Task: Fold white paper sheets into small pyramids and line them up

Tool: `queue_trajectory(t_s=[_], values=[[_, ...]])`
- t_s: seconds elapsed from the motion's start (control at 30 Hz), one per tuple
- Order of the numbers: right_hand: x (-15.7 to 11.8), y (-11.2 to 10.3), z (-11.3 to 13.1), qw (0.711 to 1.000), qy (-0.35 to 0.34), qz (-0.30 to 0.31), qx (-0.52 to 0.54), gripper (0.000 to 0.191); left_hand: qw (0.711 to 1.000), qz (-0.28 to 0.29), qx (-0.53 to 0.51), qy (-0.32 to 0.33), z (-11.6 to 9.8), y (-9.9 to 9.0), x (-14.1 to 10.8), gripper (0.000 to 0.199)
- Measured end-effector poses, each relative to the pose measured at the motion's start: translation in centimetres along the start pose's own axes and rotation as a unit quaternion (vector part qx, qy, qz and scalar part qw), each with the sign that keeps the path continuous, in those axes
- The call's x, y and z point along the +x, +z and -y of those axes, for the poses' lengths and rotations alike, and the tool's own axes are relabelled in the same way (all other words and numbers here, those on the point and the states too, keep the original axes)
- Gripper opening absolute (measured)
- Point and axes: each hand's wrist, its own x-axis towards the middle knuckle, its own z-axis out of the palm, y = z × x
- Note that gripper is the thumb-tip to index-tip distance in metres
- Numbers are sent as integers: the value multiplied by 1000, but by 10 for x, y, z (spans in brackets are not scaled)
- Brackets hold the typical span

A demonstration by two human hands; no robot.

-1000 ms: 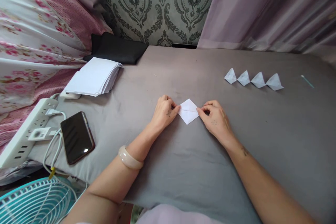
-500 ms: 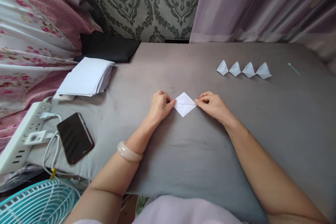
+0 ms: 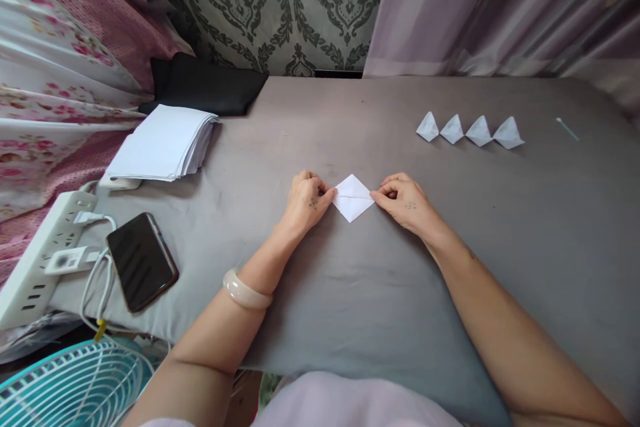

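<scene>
A small white folded paper (image 3: 352, 207), diamond-shaped with a crease line across its middle, is stretched between my two hands over the grey cloth surface (image 3: 350, 307). My left hand (image 3: 309, 201) pinches its left corner between thumb and fingers. At the opposite corner, my right hand (image 3: 404, 201) holds it in a similar pinch. The paper's top and bottom points stick out free. Behind my right hand, several folded white paper shapes (image 3: 480, 131) stand in a row, side by side.
A stack of white paper (image 3: 160, 143) lies at the left, before a black folded item (image 3: 210, 85). Nearer are a phone (image 3: 143, 261), a power strip (image 3: 45, 257) with cables, and a blue fan (image 3: 75, 387) below the edge. A thin stick (image 3: 567, 129) lies far right.
The view has shifted slightly, so the background sits a little differently. Both hands keep their pinch on the paper's corners, with hardly any movement.
</scene>
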Motion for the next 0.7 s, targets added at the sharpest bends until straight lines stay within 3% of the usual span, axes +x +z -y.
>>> queue_trajectory(t_s=[0.33, 0.47, 0.6, 0.7], values=[[0, -9, -4, 1000, -7, 6, -25, 18, 1000, 3, 6, 8, 0, -1, 1, 13], [2, -20, -9, 995, 21, 49, 86, 23, 1000, 4, 8, 8, 1, -1, 1, 13], [1, -24, 6, 974, 38, -36, 221, 21, 1000, 4, 12, 9, 0, -2, 2, 13], [0, -17, 28, 976, 5, -26, 216, 17, 1000, 4, 16, 10, -1, -2, 2, 14]])
